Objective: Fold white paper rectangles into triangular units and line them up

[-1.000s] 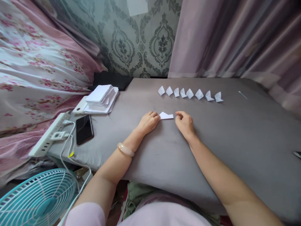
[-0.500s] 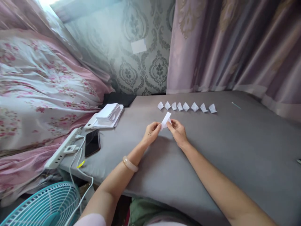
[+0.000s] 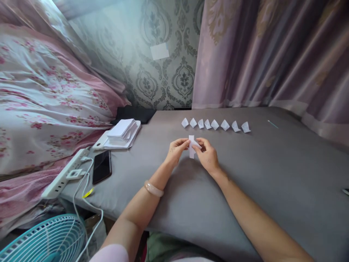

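A small piece of folded white paper (image 3: pixel 191 151) is held up between both hands over the grey table, its long strip nearly upright and a pointed flap sticking out to the right. My left hand (image 3: pixel 176 150) pinches its left edge between thumb and fingers. On the other side, my right hand (image 3: pixel 208 154) grips the flap, thumb in front and fingers curled behind. Beyond the hands stands a row of several small folded white paper pieces (image 3: pixel 215 124). A pale bangle (image 3: pixel 154 189) circles my left wrist.
At the left lie a stack of white paper (image 3: pixel 121 131), a black phone (image 3: pixel 102 167) and a white power strip (image 3: pixel 65 174) with cables. A turquoise fan (image 3: pixel 49 240) stands below the table's left edge. A thin stick (image 3: pixel 273 124) lies at the far right of the grey tabletop (image 3: pixel 272 174).
The folded paper has turned from a slant to nearly upright and sits slightly lower. Both hands keep hold of it, with their fingers shifted. The whole view has moved slightly.
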Available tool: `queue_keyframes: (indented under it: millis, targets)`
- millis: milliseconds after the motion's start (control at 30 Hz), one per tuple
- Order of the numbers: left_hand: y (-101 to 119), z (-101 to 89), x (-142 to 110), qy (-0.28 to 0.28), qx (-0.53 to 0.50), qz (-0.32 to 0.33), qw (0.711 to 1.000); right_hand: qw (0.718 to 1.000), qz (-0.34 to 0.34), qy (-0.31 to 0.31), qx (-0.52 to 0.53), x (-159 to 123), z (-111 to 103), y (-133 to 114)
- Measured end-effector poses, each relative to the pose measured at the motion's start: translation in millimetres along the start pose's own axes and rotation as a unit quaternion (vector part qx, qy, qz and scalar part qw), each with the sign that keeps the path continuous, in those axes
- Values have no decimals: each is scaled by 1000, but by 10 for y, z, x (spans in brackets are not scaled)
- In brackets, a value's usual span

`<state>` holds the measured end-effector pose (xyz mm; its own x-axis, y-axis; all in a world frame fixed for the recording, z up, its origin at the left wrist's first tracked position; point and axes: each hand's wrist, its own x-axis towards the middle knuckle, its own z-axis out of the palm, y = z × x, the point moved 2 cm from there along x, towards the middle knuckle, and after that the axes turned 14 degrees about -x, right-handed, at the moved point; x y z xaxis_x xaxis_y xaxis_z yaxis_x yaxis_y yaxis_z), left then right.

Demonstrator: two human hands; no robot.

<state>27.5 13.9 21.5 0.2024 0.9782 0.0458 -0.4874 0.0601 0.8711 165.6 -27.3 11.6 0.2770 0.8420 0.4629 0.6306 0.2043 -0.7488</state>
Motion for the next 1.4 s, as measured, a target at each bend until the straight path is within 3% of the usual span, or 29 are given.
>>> queue_keyframes:
  millis: [133,467,800,1167,1400]
  targets:
    - [-34,-38,-33,30,14,27,999,996,-58,33,-54,-50,3,-34]
    - [-79,-61,-115,28,-52,18,998,976,-164,-17,-140,-137,-2,-201]
    - [-58,-58,-140,28,-40,12,999,973,-169,-29,-156,-142,47,-157]
    - [-59,-45,-138,29,-64,3,998,977,-176,48,-113,-123,85,-187]
    - [-110,-40,-132,43,-101,4,994,966,-211,54,-139,-132,89,-219]
